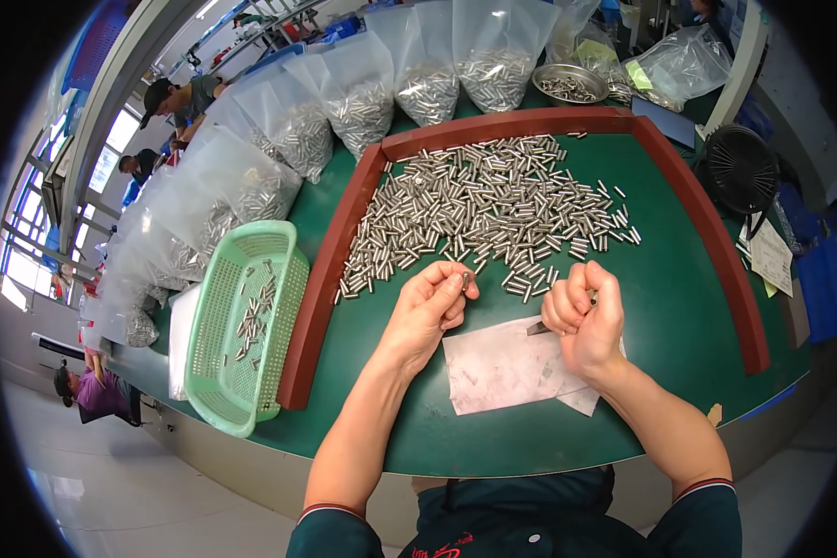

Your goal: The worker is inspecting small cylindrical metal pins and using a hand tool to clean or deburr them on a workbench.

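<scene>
My left hand [430, 312] is closed in a pinch, with a small metal pin [466, 278] between thumb and fingertips. To its right, my right hand [588, 321] is curled into a fist; the short grey tip [537, 328] of something pokes out on its left side, and the rest is hidden by the fingers. Beneath and between the hands lies a smudged whitish cloth or paper sheet [488, 367]. Just beyond them spreads a large heap of short shiny metal pins [493, 200] on the green tabletop [493, 446].
Dark red rails [521, 121] border the heap at the back and both sides. Left of them stands a light green plastic basket [208, 349] with some pins inside. Clear bags of pins [351, 107] line the back and left. A metal bowl [570, 84] and black fan [738, 169] stand back right.
</scene>
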Demonstrator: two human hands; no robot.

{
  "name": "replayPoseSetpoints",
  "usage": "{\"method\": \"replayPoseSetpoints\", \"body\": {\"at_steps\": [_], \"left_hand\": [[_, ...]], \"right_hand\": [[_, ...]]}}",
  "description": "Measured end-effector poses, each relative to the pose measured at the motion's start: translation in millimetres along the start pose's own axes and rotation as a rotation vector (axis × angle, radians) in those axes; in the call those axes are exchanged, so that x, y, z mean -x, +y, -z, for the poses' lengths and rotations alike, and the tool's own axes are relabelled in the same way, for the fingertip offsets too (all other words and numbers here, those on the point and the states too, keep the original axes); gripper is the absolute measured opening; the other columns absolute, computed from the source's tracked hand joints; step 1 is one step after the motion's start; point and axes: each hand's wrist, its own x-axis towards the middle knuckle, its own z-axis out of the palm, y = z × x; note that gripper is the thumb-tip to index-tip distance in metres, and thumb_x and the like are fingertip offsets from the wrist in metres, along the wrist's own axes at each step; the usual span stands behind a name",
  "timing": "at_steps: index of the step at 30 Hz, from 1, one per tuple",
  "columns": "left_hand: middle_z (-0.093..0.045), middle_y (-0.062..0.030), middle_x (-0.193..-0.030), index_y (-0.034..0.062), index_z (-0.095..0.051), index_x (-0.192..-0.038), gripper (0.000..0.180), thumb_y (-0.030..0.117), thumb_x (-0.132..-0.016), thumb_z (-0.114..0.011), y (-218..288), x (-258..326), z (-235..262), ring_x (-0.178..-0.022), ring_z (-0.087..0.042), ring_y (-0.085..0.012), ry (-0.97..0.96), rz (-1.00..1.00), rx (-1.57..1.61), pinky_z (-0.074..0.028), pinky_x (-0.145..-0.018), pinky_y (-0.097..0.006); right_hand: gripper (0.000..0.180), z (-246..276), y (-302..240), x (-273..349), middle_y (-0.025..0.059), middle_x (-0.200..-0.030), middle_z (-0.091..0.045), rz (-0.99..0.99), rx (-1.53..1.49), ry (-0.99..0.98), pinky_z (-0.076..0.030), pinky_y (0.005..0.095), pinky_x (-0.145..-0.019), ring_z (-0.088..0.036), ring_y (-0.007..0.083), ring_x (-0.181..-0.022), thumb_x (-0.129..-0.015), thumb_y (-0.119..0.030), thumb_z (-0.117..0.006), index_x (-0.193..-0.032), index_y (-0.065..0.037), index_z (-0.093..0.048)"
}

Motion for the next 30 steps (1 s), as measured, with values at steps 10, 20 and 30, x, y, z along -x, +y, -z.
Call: {"method": "replayPoseSetpoints", "body": {"at_steps": [10,20,30], "left_hand": [[-0.054,-0.0038,-0.076,0.0019,-0.052,-0.093,0.013,0.013,-0.088,-0.048,3,6,-10,-0.051,-0.032,-0.0024,0.004,0.042,-0.151,-0.026,-0.046,-0.017],[-0.052,-0.0066,-0.075,0.0009,-0.058,-0.078,0.013,0.004,-0.068,-0.065,-15,21,-41,-0.059,-0.049,-0.0194,-0.107,-0.387,-1.162,-0.041,-0.054,-0.029],[-0.051,-0.0059,-0.066,0.0003,-0.057,-0.072,0.010,0.003,-0.068,-0.066,-20,20,-40,-0.054,-0.048,-0.0169,-0.041,-0.373,-1.205,-0.039,-0.050,-0.028]], "right_hand": [[0.036,-1,-1,2,-0.0012,-0.041,-0.023,-0.003,0.013,0.009,-0.016,0.0238,-0.037,-0.017,0.0078,-0.038,-0.086,-0.022,-0.029,-0.053,-0.011,-0.025],[0.037,1,-5,0,-0.0017,-0.041,-0.024,0.028,-0.091,-0.039,-0.016,0.0242,-0.038,-0.016,0.0076,-0.038,-0.087,-0.022,-0.029,-0.052,-0.011,-0.027],[0.040,4,1,8,-0.0017,-0.042,-0.023,-0.016,0.023,-0.109,-0.019,0.0255,-0.043,-0.016,0.0102,-0.041,-0.089,-0.029,-0.028,-0.053,-0.012,-0.026]]}}
